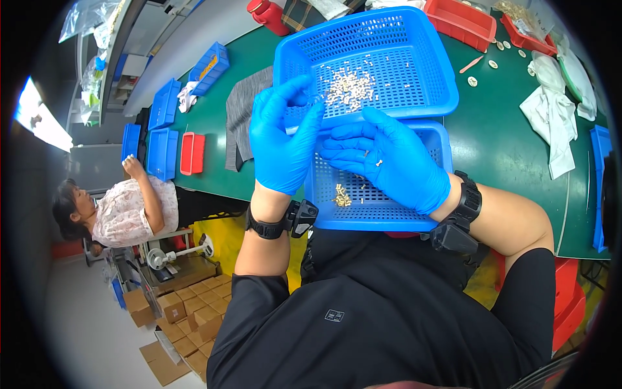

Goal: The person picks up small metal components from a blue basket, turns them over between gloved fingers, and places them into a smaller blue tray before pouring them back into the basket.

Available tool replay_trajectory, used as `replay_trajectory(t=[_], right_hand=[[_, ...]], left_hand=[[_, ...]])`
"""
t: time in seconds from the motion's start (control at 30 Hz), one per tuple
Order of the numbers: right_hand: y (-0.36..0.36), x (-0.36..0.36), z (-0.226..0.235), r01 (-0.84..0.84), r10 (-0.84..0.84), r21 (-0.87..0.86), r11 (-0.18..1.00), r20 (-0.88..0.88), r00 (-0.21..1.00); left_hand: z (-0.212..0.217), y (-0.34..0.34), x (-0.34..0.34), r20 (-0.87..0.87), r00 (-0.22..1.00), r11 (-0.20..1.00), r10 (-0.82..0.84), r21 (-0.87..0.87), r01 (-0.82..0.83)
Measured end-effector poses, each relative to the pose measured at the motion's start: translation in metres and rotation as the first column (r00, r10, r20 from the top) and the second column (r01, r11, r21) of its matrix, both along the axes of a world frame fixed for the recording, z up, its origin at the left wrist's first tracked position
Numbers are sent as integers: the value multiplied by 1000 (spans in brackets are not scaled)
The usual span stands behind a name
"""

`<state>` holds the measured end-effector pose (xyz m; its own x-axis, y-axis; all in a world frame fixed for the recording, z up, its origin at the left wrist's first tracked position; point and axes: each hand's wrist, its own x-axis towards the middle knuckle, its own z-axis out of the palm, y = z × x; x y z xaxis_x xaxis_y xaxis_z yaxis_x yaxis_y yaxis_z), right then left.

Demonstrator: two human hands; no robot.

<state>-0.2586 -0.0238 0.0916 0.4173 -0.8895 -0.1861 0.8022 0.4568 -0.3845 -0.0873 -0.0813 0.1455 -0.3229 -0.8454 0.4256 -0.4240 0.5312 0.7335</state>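
My left hand (280, 139), in a blue glove, is raised at the left side of the two blue baskets. Its thumb and bent fingers come close together, and anything between the tips is too small to make out. My gloved right hand (398, 162) is palm up over the near basket (389, 223), fingers stretched out. A small pale metal piece (379, 163) rests on its palm. Beneath it, the near basket holds a little heap of brass-coloured pieces (341, 196), partly hidden by the hand. The far basket (447, 97) contains many small whitish pieces (350, 87).
Red trays (461, 24), pink tweezers (471, 64) and round white pieces (472, 82) lie at the back right, near a white cloth (551, 123). A grey cloth (240, 120) and a red bottle (269, 16) are left. A co-worker (123, 207) sits at the far left.
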Motion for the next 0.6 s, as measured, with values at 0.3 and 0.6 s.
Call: replay_trajectory(t=[0.3,0.6], right_hand=[[-2,0,-31,53,-197,-381,923,-348,916],[2,4,-18,91,-85,-57,994,97,992]], left_hand=[[-7,16,-7,525,830,943,-186,-141,300],[-7,24,-13,429,859,925,-280,-119,361]])
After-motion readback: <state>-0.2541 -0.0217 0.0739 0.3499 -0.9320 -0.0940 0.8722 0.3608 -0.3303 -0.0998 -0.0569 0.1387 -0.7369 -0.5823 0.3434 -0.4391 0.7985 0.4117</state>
